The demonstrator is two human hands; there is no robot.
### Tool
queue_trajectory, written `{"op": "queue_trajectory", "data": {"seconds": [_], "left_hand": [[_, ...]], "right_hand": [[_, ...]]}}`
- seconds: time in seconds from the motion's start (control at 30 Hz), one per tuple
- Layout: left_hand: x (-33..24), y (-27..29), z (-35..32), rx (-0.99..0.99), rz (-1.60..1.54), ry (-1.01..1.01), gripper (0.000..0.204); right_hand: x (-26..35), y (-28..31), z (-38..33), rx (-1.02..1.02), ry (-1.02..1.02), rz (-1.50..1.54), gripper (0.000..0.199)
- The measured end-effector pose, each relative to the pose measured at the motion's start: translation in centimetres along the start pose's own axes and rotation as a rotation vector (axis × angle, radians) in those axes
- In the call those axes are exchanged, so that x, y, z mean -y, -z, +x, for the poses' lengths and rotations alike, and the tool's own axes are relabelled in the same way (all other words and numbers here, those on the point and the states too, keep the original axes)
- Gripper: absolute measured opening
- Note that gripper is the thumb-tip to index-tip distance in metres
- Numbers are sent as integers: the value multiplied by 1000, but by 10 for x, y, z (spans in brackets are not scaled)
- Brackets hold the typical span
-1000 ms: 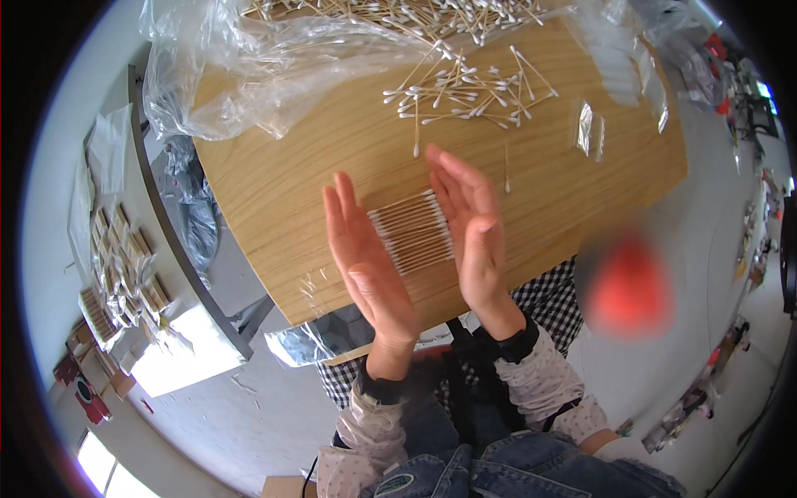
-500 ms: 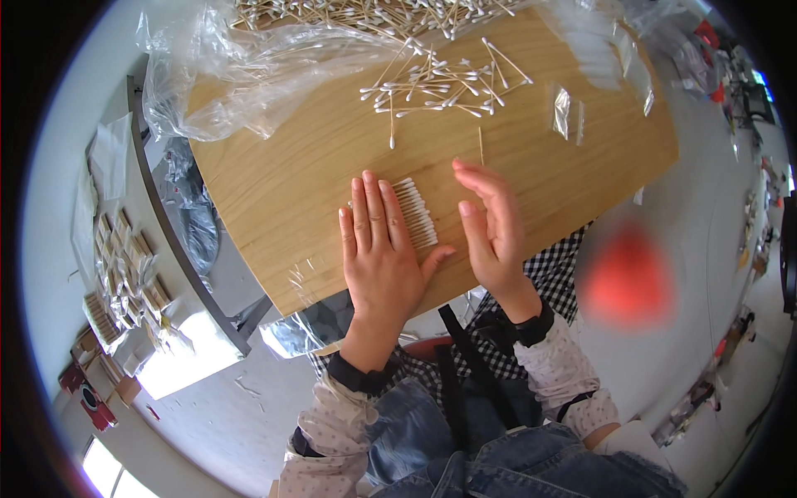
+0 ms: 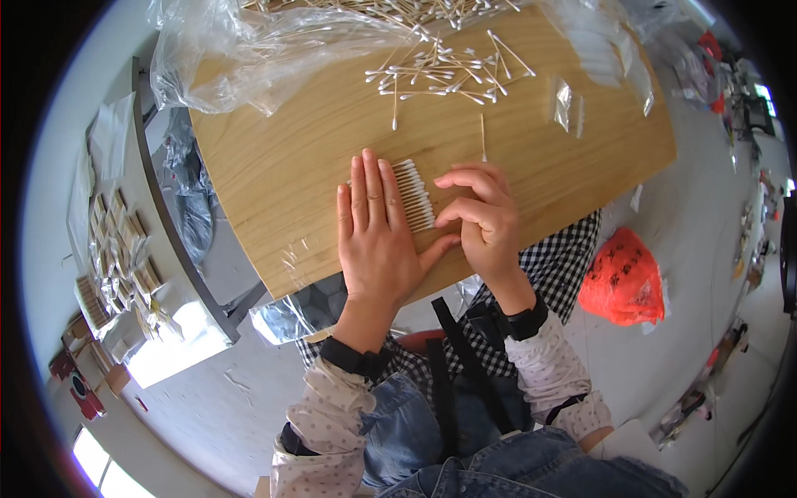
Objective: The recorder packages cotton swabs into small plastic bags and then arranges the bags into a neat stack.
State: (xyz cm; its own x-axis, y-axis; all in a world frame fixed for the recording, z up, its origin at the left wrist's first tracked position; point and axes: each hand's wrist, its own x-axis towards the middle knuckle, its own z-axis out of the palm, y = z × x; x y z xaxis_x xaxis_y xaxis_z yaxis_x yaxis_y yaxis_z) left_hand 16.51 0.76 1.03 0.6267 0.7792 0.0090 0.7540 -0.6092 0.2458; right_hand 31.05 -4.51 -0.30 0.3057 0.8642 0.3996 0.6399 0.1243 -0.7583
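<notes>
Several cotton swabs lie side by side in a flat row [image 3: 417, 199] on the wooden table, white tips lined up along its right side. My left hand [image 3: 378, 253] rests flat over the left part of the row, fingers together and stretched forward, thumb out to the right. What lies beneath its palm is hidden. My right hand [image 3: 490, 220] is just right of the row, fingers bent and apart, fingertips by the swab tips, nothing visible between them. Beyond it a single swab [image 3: 484, 137] lies alone. Farther off is a loose heap of swabs [image 3: 448, 70].
A bigger swab pile [image 3: 398, 15] and a crumpled clear plastic bag [image 3: 249, 62] cover the table's far side. Small clear bags [image 3: 564, 108] lie at right. Packed bundles [image 3: 120, 245] sit on a side surface at left. A red plastic bag [image 3: 623, 278] is on the floor at right.
My right hand has come closer to the row, its fingers curling in toward the swab tips. My left hand stays flat on the swabs. The view has shifted slightly.
</notes>
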Motion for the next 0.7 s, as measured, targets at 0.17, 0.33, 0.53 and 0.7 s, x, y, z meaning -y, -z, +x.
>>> {"op": "queue_trajectory", "data": {"seconds": [0.17, 0.33, 0.53, 0.7], "left_hand": [[0, 1, 1, 7, -32, 11, 108], [0, -1, 1, -6, -33, 4, 108], [0, -1, 2, -10, -49, 12, 106], [0, 0, 1, 12, -76, 15, 107]], "right_hand": [[2, 0, 1, -16, -14, 19, 14], [1, -1, 1, -8, -24, -21, 14], [1, 2, 1, 39, -13, -28, 14], [1, -1, 2, -28, -25, -16, 18]]}}
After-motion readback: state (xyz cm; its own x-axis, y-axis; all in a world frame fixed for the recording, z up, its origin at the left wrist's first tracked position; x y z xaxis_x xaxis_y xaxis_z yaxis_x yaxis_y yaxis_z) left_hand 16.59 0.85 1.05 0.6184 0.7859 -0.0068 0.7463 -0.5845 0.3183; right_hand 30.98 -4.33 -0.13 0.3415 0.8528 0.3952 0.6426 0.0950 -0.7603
